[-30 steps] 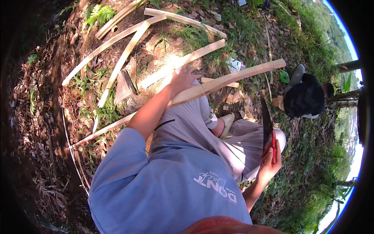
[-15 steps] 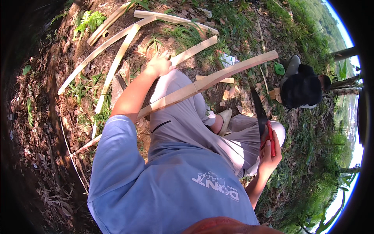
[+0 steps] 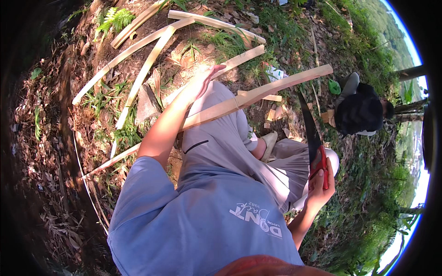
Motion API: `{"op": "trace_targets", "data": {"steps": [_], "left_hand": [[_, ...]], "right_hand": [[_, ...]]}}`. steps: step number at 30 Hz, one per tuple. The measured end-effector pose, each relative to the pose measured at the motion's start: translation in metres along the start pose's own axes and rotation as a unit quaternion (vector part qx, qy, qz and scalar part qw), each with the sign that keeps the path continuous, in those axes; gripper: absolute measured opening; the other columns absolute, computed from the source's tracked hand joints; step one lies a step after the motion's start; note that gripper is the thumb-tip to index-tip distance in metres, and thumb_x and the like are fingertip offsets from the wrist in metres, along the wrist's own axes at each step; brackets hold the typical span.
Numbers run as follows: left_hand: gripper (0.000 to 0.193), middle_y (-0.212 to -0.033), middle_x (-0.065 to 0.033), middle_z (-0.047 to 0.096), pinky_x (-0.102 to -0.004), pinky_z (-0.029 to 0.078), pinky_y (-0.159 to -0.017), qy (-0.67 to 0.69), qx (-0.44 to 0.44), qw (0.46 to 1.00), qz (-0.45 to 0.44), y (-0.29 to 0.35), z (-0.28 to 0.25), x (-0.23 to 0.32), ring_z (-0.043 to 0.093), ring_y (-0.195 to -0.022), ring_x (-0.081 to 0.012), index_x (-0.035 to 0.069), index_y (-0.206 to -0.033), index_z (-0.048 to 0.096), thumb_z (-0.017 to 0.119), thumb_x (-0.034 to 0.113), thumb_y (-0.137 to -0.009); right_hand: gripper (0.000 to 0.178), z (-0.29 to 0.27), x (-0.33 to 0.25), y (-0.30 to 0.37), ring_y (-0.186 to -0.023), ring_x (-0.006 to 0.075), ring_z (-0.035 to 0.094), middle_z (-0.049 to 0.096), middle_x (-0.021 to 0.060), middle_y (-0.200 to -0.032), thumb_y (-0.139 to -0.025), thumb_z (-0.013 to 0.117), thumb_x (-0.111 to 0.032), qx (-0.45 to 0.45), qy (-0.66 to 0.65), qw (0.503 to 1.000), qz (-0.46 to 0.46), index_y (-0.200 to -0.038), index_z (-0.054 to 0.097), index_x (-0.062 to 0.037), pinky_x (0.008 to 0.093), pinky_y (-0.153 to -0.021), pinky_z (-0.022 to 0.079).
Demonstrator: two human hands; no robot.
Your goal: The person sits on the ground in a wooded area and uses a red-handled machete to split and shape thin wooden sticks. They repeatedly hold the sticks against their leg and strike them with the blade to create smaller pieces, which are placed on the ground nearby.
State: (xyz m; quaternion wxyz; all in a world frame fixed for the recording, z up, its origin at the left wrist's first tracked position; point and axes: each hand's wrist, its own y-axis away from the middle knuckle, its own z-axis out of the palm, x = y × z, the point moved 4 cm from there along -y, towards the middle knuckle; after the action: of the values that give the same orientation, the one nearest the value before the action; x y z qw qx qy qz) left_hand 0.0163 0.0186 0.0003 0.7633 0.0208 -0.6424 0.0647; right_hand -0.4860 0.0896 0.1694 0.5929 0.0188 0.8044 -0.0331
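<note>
My right hand (image 3: 319,187) is wrapped round the red handle of a hand saw (image 3: 311,124), its dark blade pointing away from me beside my bent knee. A long squared wooden strip (image 3: 258,95) lies across my thigh, with a dark line across it near the middle. My left hand (image 3: 205,82) is stretched out by my left knee, fingers straight and apart from any grip. Close to its fingertips runs another wooden strip (image 3: 244,57), partly hidden behind the hand and forearm.
Several pale wooden strips (image 3: 145,72) lie on the leafy ground at the upper left. Short offcuts (image 3: 275,112) and a white packet (image 3: 275,73) lie ahead of my foot. Another person (image 3: 361,108) in dark clothes crouches at the right, near a green bag (image 3: 334,86).
My left hand has let go of the farther strip and straightened its fingers, moving slightly right. My right hand still holds the saw. The whole view has shifted a little.
</note>
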Motion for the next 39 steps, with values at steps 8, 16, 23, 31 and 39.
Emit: {"op": "trace_targets", "data": {"steps": [8, 16, 23, 31, 39], "left_hand": [[0.063, -0.126, -0.0183, 0.069, -0.0464, 0.049, -0.107, -0.446, -0.043, 0.893, -0.046, 0.084, 0.057, 0.048, 0.062, -0.125, -0.0369, 0.007, -0.131, 0.068, 0.083, 0.047, -0.084], [0.056, -0.116, -0.0194, 0.068, -0.0469, 0.052, -0.098, -0.503, 0.025, 0.859, 0.096, 0.090, 0.054, 0.020, 0.065, -0.111, -0.0400, 0.004, -0.119, 0.072, 0.086, 0.043, -0.080], [0.055, -0.108, -0.0187, 0.067, -0.0452, 0.053, -0.092, -0.482, 0.052, 0.874, 0.039, 0.096, 0.051, 0.083, 0.067, -0.104, -0.0380, 0.003, -0.119, 0.073, 0.089, 0.036, -0.079], [0.044, -0.096, -0.0142, 0.065, -0.0441, 0.053, -0.087, -0.475, -0.053, 0.875, 0.077, 0.110, 0.071, 0.124, 0.064, -0.094, -0.0350, 0.002, -0.109, 0.074, 0.088, 0.033, -0.081], [0.042, -0.105, -0.0179, 0.068, -0.0485, 0.054, -0.091, -0.481, 0.000, 0.870, 0.107, 0.121, 0.080, 0.126, 0.065, -0.106, -0.0397, 0.004, -0.107, 0.073, 0.086, 0.034, -0.080]], "right_hand": [[0.044, 0.012, 0.006, 0.003, -0.056, -0.0010, 0.033, 0.052, -0.0074, -0.075, -0.107, 0.057, -0.006, 0.018, -0.062, 0.998, -0.006, -0.151, 0.056, 0.0029, 0.0194, -0.051, 0.023], [0.043, 0.006, -0.001, 0.009, -0.053, -0.0011, 0.030, 0.046, -0.0092, -0.066, -0.106, 0.058, -0.007, 0.007, -0.082, 0.997, -0.007, -0.149, 0.059, 0.0023, 0.0213, -0.047, 0.021], [0.046, 0.001, -0.004, 0.008, -0.048, -0.0006, 0.027, 0.039, -0.0095, -0.061, -0.107, 0.057, -0.007, 0.044, -0.129, 0.990, -0.029, -0.152, 0.055, 0.0030, 0.0228, -0.045, 0.018], [0.044, 0.007, 0.006, -0.014, -0.050, -0.0002, 0.029, 0.040, -0.0078, -0.062, -0.109, 0.052, -0.007, 0.039, -0.167, 0.984, -0.051, -0.152, 0.054, 0.0033, 0.0207, -0.046, 0.023], [0.040, 0.032, 0.010, -0.033, -0.050, -0.0002, 0.028, 0.039, -0.0084, -0.064, -0.110, 0.051, -0.007, 0.006, -0.220, 0.975, -0.024, -0.149, 0.058, -0.0004, 0.0200, -0.045, 0.026]]}}
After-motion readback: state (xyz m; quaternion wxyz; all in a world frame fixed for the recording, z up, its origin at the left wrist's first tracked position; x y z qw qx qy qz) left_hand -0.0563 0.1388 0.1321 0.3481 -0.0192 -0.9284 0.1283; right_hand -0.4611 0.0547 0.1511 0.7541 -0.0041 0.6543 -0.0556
